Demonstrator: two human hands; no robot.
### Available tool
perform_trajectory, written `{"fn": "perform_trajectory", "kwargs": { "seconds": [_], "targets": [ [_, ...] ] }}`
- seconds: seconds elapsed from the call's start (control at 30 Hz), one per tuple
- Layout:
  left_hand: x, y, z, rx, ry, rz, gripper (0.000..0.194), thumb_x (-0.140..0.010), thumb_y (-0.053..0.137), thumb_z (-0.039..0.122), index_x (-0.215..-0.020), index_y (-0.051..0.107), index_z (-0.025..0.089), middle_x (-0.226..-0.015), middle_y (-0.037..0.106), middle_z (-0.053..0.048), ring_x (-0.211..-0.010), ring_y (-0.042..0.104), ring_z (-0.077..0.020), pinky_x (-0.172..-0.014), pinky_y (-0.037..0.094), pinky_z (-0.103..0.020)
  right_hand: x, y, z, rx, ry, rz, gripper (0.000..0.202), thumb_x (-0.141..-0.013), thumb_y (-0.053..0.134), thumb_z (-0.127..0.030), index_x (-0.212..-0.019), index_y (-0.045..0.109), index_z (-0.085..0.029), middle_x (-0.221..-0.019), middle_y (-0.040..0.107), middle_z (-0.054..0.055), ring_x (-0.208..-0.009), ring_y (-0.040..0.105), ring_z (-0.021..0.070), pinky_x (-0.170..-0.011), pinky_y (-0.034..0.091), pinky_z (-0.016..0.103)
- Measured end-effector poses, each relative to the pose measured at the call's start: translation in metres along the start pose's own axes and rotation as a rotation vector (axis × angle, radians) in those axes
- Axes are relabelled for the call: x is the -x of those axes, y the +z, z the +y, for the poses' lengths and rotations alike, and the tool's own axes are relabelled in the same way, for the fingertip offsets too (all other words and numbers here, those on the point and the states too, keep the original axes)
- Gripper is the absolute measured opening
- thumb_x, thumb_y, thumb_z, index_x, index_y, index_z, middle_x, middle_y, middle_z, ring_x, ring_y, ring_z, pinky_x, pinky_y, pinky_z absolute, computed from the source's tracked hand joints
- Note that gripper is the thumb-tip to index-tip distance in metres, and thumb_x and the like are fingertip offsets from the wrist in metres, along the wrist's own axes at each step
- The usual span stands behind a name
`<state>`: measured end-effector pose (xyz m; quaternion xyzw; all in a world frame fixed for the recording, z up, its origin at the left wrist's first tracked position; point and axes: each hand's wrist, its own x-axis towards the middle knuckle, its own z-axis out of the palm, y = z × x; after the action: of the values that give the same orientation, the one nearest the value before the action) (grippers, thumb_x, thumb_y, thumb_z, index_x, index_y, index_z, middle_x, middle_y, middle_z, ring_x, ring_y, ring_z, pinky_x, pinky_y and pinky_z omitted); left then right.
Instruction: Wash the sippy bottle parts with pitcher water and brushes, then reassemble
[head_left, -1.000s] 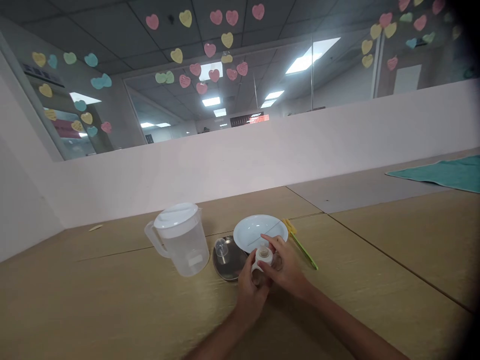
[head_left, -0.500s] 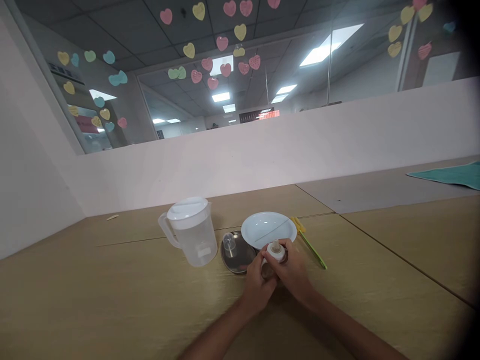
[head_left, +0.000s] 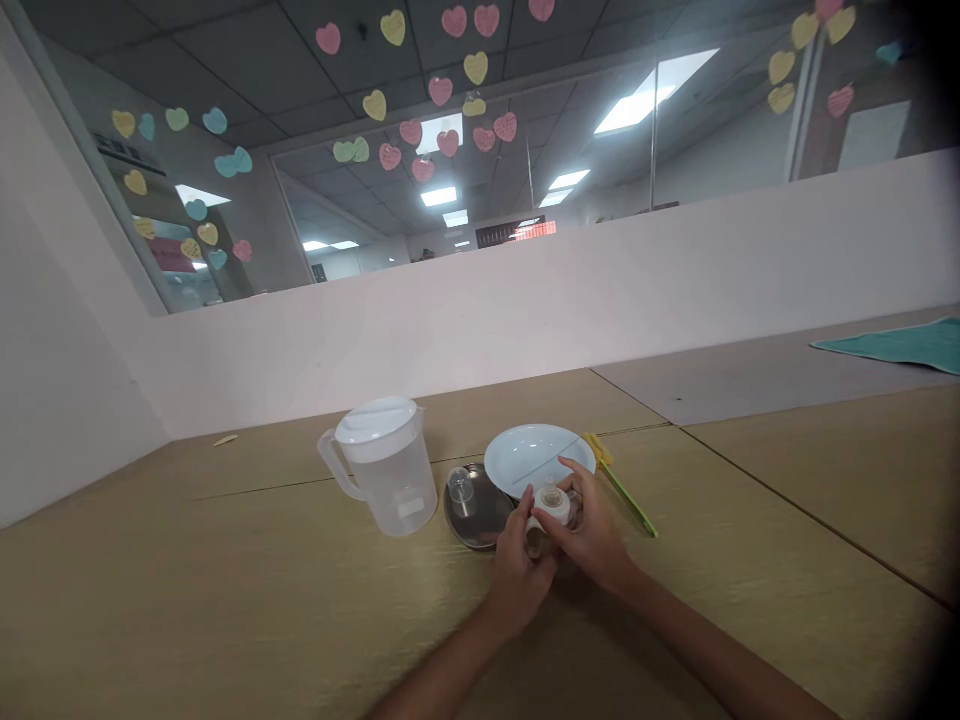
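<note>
Bottle, on near side of bowl: left hand clasped it; right hand touched collar, closure unclear. Judged light, stiff, perhaps slick; best held below collar.

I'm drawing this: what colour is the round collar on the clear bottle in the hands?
The round collar is white, shown best in the head view.

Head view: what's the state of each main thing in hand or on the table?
White-collared bottle, held roughly upright
Left hand, closed around the bottle
Right hand, gripping the bottle near its top, index finger raised
Pitcher, upright, lid on
Clear cap, resting on the metal tray
Metal tray, lying flat
White bowl, open side up
Green-handled tool, lying beside the bowl
Teal cloth, spread out
</note>
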<state>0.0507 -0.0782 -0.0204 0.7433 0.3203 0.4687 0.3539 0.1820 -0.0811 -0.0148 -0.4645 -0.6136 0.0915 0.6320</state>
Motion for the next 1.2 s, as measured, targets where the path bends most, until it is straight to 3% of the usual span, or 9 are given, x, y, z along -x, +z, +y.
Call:
{"fn": "perform_trajectory", "kwargs": {
  "seconds": [0.1,0.23,0.43,0.6,0.77,0.87,0.93,1.1,1.2],
  "targets": [
    [-0.005,-0.012,-0.008,-0.273,0.21,-0.042,0.066,-0.079,0.054,0.028,-0.138,0.026,0.018,-0.135,0.041,-0.013,-0.125,0.039,-0.024,-0.102,0.034,-0.043,-0.001,0.0,0.005,0.044,0.007,0.002,0.059,-0.072,0.062,-0.039,-0.122,0.036,-0.02,-0.087,0.058,0.003,-0.079,0.058,0.0166,-0.071,0.049,0.03],
    [-0.02,-0.045,-0.017,-0.622,0.518,-0.165,0.059,-0.08,0.053,0.035,-0.133,0.034,0.015,-0.13,0.048,-0.014,-0.123,0.041,-0.025,-0.105,0.031,-0.044,-0.002,-0.001,0.014,0.098,-0.025,0.021,0.06,-0.07,0.064,-0.043,-0.119,0.039,-0.019,-0.09,0.059,0.004,-0.081,0.059,0.0184,-0.071,0.049,0.033],
    [-0.035,-0.083,-0.046,-0.764,0.197,0.146,0.051,-0.088,0.039,0.035,-0.134,0.03,0.015,-0.133,0.042,-0.016,-0.126,0.036,-0.0251,-0.102,0.032,-0.046,-0.002,0.0,0.018,0.177,-0.023,0.018,0.055,-0.071,0.062,-0.046,-0.115,0.044,-0.018,-0.094,0.058,0.007,-0.086,0.058,0.0208,-0.073,0.048,0.035],
    [-0.038,-0.089,-0.061,-0.868,0.05,0.126,0.042,-0.083,0.045,0.028,-0.121,0.042,0.013,-0.123,0.046,-0.016,-0.118,0.042,-0.0281,-0.097,0.035,-0.047,-0.003,-0.001,0.017,0.219,-0.062,0.011,0.052,-0.072,0.061,-0.047,-0.113,0.047,-0.017,-0.096,0.06,0.008,-0.088,0.058,0.022,-0.073,0.048,0.035],
    [-0.041,-0.087,-0.043,-0.808,0.036,0.167,0.017,-0.078,0.05,0.021,-0.095,0.052,0.018,-0.097,0.051,-0.008,-0.089,0.056,-0.0205,-0.081,0.047,-0.038,-0.003,0.0,0.02,0.266,-0.088,0.002,0.051,-0.073,0.06,-0.047,-0.113,0.046,-0.018,-0.097,0.06,0.009,-0.088,0.059,0.0228,-0.072,0.048,0.036],
    [-0.038,-0.084,-0.029,-0.738,0.225,0.34,0.012,-0.081,0.049,0.021,-0.092,0.052,0.018,-0.1,0.05,-0.009,-0.098,0.054,-0.0207,-0.086,0.047,-0.039,-0.005,-0.003,0.02,0.313,-0.158,0.028,0.052,-0.073,0.06,-0.044,-0.115,0.045,-0.017,-0.099,0.061,0.01,-0.09,0.059,0.024,-0.073,0.049,0.039],
    [-0.033,-0.079,-0.022,-0.718,0.446,0.37,0.01,-0.081,0.05,0.02,-0.09,0.053,0.018,-0.108,0.05,-0.011,-0.11,0.05,-0.0225,-0.091,0.044,-0.04,-0.006,-0.008,0.018,0.356,-0.326,0.065,0.056,-0.071,0.064,-0.043,-0.116,0.045,-0.017,-0.103,0.06,0.012,-0.094,0.058,0.026,-0.078,0.048,0.044],
    [-0.014,-0.055,-0.006,-0.56,0.916,0.039,0.023,-0.078,0.054,0.016,-0.1,0.053,0.02,-0.111,0.056,-0.011,-0.117,0.049,-0.0235,-0.092,0.048,-0.042,-0.002,-0.022,0.01,0.366,-0.957,0.087,0.046,-0.069,0.066,-0.021,-0.111,0.047,-0.025,-0.115,0.058,0.01,-0.106,0.055,0.025,-0.09,0.044,0.053],
    [-0.008,-0.044,0.002,-0.559,1.044,0.026,0.024,-0.079,0.051,0.01,-0.1,0.053,0.021,-0.109,0.059,-0.008,-0.123,0.042,-0.0251,-0.094,0.046,-0.047,0.002,-0.023,0.01,0.349,-1.013,0.09,0.04,-0.072,0.057,-0.007,-0.107,0.048,-0.026,-0.124,0.052,0.009,-0.113,0.051,0.0231,-0.087,0.048,0.05]
  ]
}}
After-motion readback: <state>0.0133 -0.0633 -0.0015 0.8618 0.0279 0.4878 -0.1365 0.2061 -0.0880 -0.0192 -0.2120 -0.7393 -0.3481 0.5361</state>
